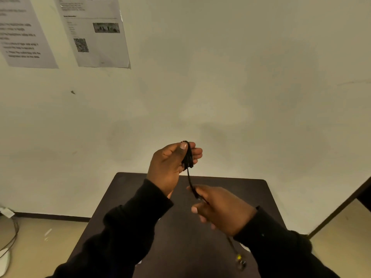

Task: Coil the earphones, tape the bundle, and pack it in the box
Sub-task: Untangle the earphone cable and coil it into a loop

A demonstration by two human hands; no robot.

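Head view: your left hand (170, 165) holds earphone coil (187, 155), fingers clamped on it, above dark surface (230, 187). Right hand (218, 207) fingers pinch loose cable (191, 183); plug end (240, 259) dangles. Keep tension even, lay next loop flat, same size.

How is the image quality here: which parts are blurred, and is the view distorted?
Head view: the left hand and the coiled cable are fairly sharp; the right hand and the dangling plug end are smeared by motion; the table edges bow from the wide lens; the wall papers' text is too soft to read; the light is dim and yellowish.
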